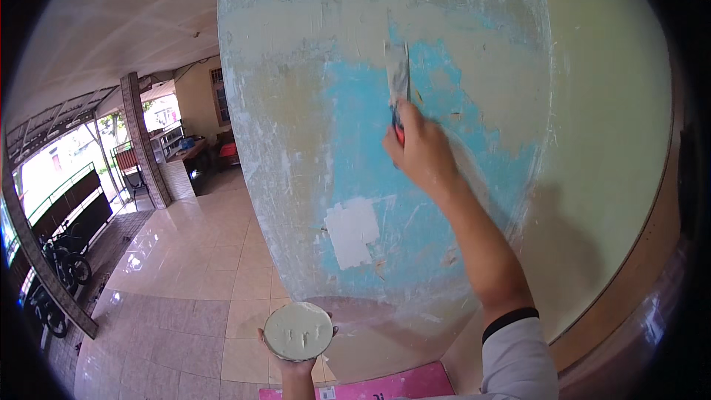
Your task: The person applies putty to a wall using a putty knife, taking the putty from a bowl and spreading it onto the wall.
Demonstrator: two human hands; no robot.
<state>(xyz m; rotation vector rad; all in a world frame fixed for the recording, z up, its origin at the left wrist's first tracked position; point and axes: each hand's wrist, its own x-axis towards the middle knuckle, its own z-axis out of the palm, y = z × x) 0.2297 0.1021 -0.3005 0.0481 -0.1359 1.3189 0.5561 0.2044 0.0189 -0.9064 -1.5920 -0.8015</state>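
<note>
My right hand (421,145) is closed round the red and black handle of a putty knife (398,72). Its flat metal blade, smeared with filler, lies against the upper part of a wall (363,126). Bright blue old paint shows there, bordered by grey-beige filler above and to the right. A pale square patch (352,232) sits lower on the blue. Down at the left, my left hand (295,364) holds up a round bowl (298,332) from below, its fingers round the sides. Pale greenish-grey putty with a few gouges covers the bowl's inside.
A pink box or board (370,385) lies at the wall's foot. A yellow-green wall (603,148) adjoins on the right. Glossy tiles (185,267) spread left, toward a pillar (144,141), a cluttered table (189,152) and a parked motorcycle (70,259).
</note>
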